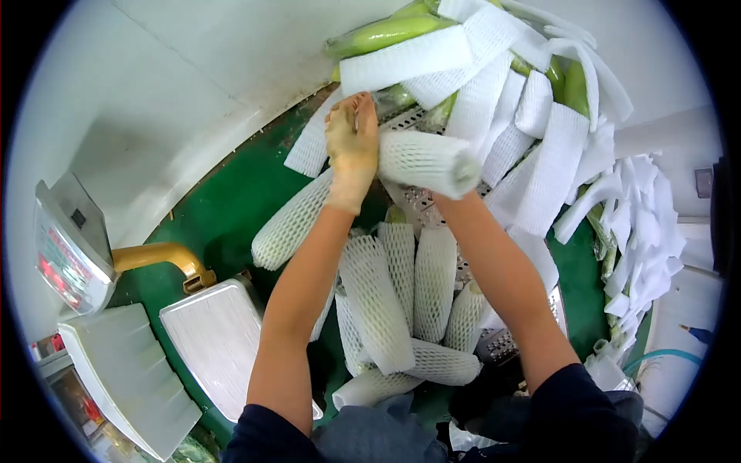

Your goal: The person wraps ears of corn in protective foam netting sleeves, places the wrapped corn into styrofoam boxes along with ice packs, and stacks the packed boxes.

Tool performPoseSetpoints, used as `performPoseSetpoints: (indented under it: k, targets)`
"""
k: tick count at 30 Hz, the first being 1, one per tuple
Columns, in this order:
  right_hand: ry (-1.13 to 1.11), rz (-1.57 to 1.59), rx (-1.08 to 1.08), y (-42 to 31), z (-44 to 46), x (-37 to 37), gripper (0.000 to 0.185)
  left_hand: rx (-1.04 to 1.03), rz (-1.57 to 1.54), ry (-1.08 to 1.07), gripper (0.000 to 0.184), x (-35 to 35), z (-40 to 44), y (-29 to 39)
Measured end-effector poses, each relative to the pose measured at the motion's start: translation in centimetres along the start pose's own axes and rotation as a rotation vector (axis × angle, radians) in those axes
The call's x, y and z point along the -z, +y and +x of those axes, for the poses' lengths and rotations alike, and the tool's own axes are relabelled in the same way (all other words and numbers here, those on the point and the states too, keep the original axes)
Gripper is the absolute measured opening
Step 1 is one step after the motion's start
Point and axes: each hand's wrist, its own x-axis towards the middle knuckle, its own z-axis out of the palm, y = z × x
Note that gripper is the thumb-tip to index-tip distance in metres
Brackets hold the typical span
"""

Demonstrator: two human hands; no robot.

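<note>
My left hand (pixel 352 150), in a thin pale glove, is at the upper middle with its fingers curled. Whatever it grips, if anything, is hidden behind the fingers. To its right, a long vegetable in a white foam net sleeve (pixel 424 160) lies across my right hand, slightly blurred. My right hand is mostly hidden behind that sleeve; only the wrist (pixel 455 202) shows below. White foam sleeves (pixel 494 85) are heaped just beyond both hands. Light-green long vegetables in clear plastic (pixel 390 35) show under the heap. Several sleeved vegetables (pixel 376 301) lie nearer me, between my forearms.
A scale with a flat metal pan (pixel 216 339) and a yellow arm (pixel 158 255) stands at left, its display head (pixel 73 247) facing sideways. A white plastic bin (pixel 127 378) sits below it. More foam sleeves (pixel 637 224) are piled at right. Perforated metal (pixel 502 345) shows beneath the vegetables.
</note>
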Motion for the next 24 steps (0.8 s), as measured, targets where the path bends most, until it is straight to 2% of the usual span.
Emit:
performPoseSetpoints:
  k: [1,2,3,4,5,6,7,8,9,10,11,12,13,14,16,17,18,20,21,22,23,24]
  targets:
    - [-0.091,0.206,-0.194,-0.4,-2.8,-2.7,0.047,-0.081,-0.128,-0.148,0.043,2.1,0.1,2.1]
    - [0.0,0.235,-0.332,-0.4,-4.9,-6.0,0.05,-0.099,-0.191,-0.329,0.049,5.2,0.0,5.2]
    - [0.002,0.232,-0.335,1.1,-5.0,-6.6,0.05,-0.103,-0.252,-0.512,0.056,8.3,0.0,8.3]
    - [-0.091,0.302,-0.331,2.8,-5.0,-6.9,0.05,-0.051,-0.25,-0.734,0.062,10.8,0.0,10.5]
    - [-0.186,0.369,-0.328,4.4,-4.6,-7.3,0.05,0.004,-0.082,-0.794,0.068,12.5,0.4,11.9]
    - [-0.226,0.065,-0.305,4.8,-4.4,-8.4,0.046,0.058,0.094,-0.847,0.075,14.0,0.7,12.3]
    - [-0.268,-0.858,-0.218,3.6,-4.0,-10.8,0.043,0.149,0.126,-0.751,0.078,15.3,0.5,10.3]
    - [-0.309,-1.579,-0.05,2.3,-3.9,-13.7,0.041,0.225,0.069,-0.633,0.073,16.5,0.9,8.4]
    - [-0.246,-1.981,0.24,0.8,-3.2,-15.7,0.039,0.275,0.057,-0.511,0.068,17.7,2.3,6.3]
    - [-0.099,-2.068,0.786,-0.1,-2.2,-16.6,0.028,0.307,0.122,-0.417,0.063,18.6,3.7,4.0]
    - [-0.08,-2.241,1.231,-1.6,0.7,-17.2,0.025,0.331,0.283,-0.382,0.059,19.2,5.0,1.6]
    - [-0.084,-2.314,1.146,-2.8,3.8,-16.8,0.033,0.437,0.555,-0.411,0.064,19.5,6.2,0.2]
    - [-0.086,-2.385,1.063,-3.5,6.0,-15.9,0.044,0.401,0.771,-0.401,0.07,19.0,6.4,-1.8]
    - [-0.083,-2.383,1.075,-4.4,6.7,-15.2,0.044,0.307,0.867,-0.433,0.077,19.1,5.9,-6.0]
    - [-0.159,-2.505,1.016,-6.1,6.7,-12.8,0.045,0.453,0.931,-0.557,0.077,18.4,4.7,-5.2]
    - [-0.12,-2.468,0.822,-7.3,4.9,-12.3,0.044,0.398,0.982,-0.495,0.074,18.1,4.4,-5.0]
    - [-0.086,-2.426,0.633,-8.5,2.4,-11.5,0.044,0.404,0.97,-0.499,0.074,17.4,4.4,-4.1]
    - [0.032,-2.343,0.531,-11.7,-1.4,-6.3,0.043,0.031,1.049,-0.251,0.071,15.6,4.7,-1.8]
    - [0.144,-2.369,0.528,-13.4,-2.6,-4.1,0.042,0.037,1.037,-0.251,0.071,13.8,4.5,-1.8]
    - [0.26,-2.389,0.526,-15.3,-3.8,-2.0,0.042,0.017,0.899,-0.34,0.066,11.7,4.5,-2.0]
    - [0.286,-2.388,0.566,-18.4,-4.7,0.4,0.041,-0.01,0.763,-0.428,0.06,9.9,4.8,-1.8]
    - [0.316,-2.382,0.606,-20.8,-5.5,2.2,0.04,-0.02,0.755,-0.433,0.06,8.3,5.4,-1.2]
